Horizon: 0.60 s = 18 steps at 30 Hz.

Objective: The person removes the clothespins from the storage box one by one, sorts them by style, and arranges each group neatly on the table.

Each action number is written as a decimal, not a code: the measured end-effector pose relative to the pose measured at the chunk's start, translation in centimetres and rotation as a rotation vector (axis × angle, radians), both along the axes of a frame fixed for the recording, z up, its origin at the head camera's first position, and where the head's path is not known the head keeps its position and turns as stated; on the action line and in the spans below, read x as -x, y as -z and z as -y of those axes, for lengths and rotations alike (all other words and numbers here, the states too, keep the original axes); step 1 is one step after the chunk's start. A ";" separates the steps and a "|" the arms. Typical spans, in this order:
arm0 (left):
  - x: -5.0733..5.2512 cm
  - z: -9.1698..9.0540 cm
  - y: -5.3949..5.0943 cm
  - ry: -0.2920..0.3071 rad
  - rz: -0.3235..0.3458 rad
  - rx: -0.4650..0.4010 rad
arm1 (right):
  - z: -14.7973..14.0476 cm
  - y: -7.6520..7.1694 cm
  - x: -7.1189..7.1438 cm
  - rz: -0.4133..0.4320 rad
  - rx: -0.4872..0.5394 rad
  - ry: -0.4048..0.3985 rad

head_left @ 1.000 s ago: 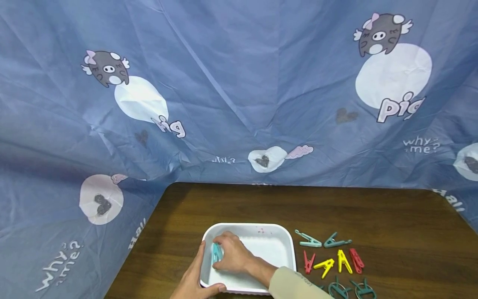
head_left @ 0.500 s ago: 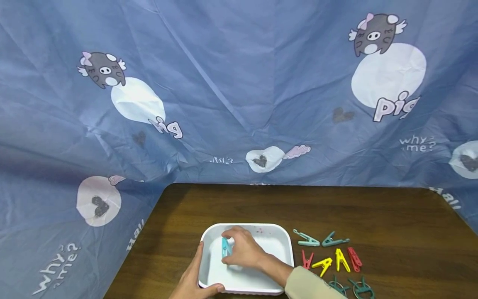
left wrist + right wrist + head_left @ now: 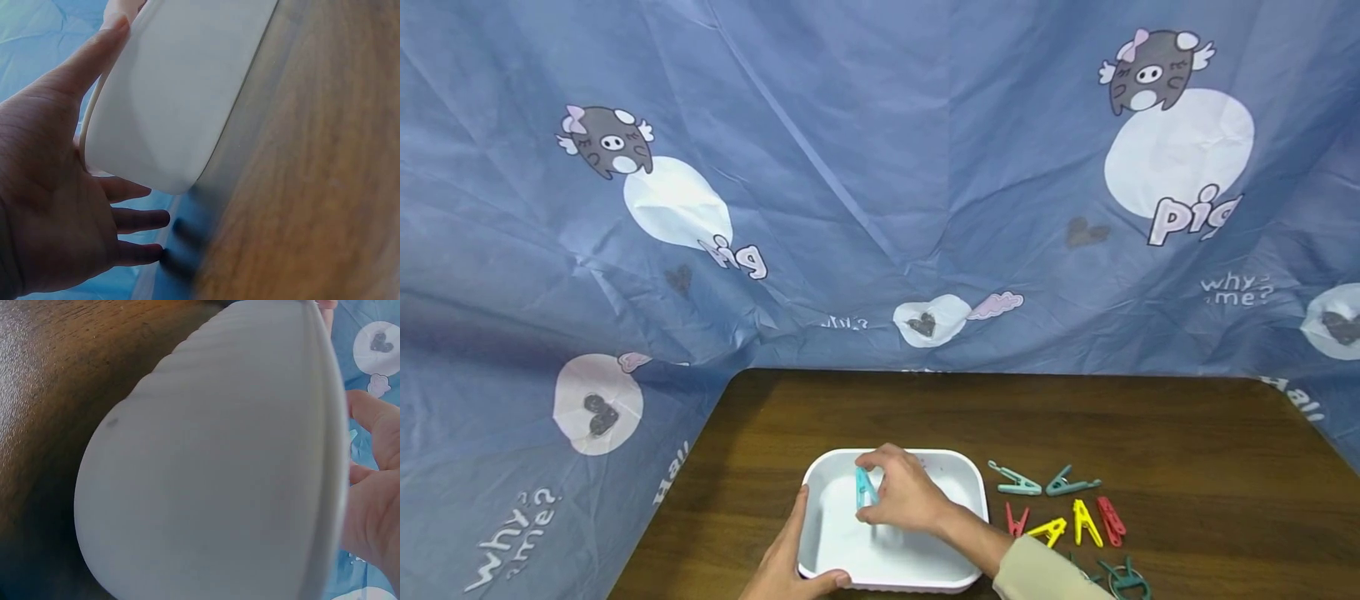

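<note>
In the head view my right hand (image 3: 908,495) pinches a light blue clothespin (image 3: 862,488) between thumb and fingertips, over the inside of a white tray (image 3: 835,537). My left hand (image 3: 787,557) touches the tray's front left corner, its thumb at the front rim and its fingers along the left side. Straight, spread fingers of that hand (image 3: 56,169) show in the left wrist view against the tray's wall (image 3: 175,94). In the right wrist view the tray's side (image 3: 206,456) hides much of the right hand (image 3: 378,487) and nearly all of the clothespin.
Right of the tray lie two teal clothespins (image 3: 1018,482) (image 3: 1070,482), red ones (image 3: 1017,521) (image 3: 1111,522) and yellow ones (image 3: 1048,531) (image 3: 1086,525). Dark green clips (image 3: 1126,577) lie nearer, partly behind the right sleeve (image 3: 1045,575). A blue printed cloth (image 3: 865,167) hangs behind the wooden table (image 3: 910,408).
My right hand has lifted the light blue clothespin and moved it right, from the tray's left side toward its middle. The left hand stays at the tray's corner.
</note>
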<state>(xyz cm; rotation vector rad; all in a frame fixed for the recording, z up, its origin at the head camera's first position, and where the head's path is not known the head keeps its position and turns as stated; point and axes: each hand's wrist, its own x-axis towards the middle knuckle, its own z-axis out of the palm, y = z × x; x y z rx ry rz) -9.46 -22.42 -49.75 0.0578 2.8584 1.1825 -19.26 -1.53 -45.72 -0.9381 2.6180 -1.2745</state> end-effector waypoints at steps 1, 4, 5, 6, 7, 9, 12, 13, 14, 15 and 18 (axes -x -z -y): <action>0.0 0.0 0.0 0.000 0.000 0.000 | -0.1 -0.1 0.0 0.009 0.006 -0.003; 0.0 0.0 -0.1 0.002 -0.001 -0.006 | -0.5 -0.3 0.0 0.018 0.030 -0.010; -0.1 0.0 -0.1 0.002 -0.003 -0.003 | -0.7 -0.4 0.0 0.024 0.039 -0.012; 0.0 -0.1 -0.2 -0.002 0.004 -0.007 | -0.8 -0.4 -0.1 0.027 0.045 -0.011; 0.0 -0.1 -0.1 -0.003 0.004 -0.004 | -1.0 -0.5 -0.1 0.029 0.047 -0.008; 0.0 -0.1 0.0 -0.005 -0.003 0.001 | -1.5 -0.6 -0.2 0.033 0.052 -0.001; -0.1 -0.1 0.1 -0.008 -0.023 0.014 | -2.1 -1.0 -0.2 0.035 0.058 0.016; -0.1 -0.1 0.2 -0.009 -0.030 0.017 | -2.4 -1.1 -0.2 0.039 0.062 0.022; -0.1 0.0 0.2 -0.007 -0.037 0.016 | -2.6 -1.2 -0.2 0.042 0.065 0.028; -0.1 0.0 0.3 -0.007 -0.045 0.018 | -2.9 -1.3 -0.2 0.045 0.068 0.036; -0.1 0.0 0.3 0.002 -0.067 0.016 | -3.7 -1.7 -0.2 0.055 0.069 0.061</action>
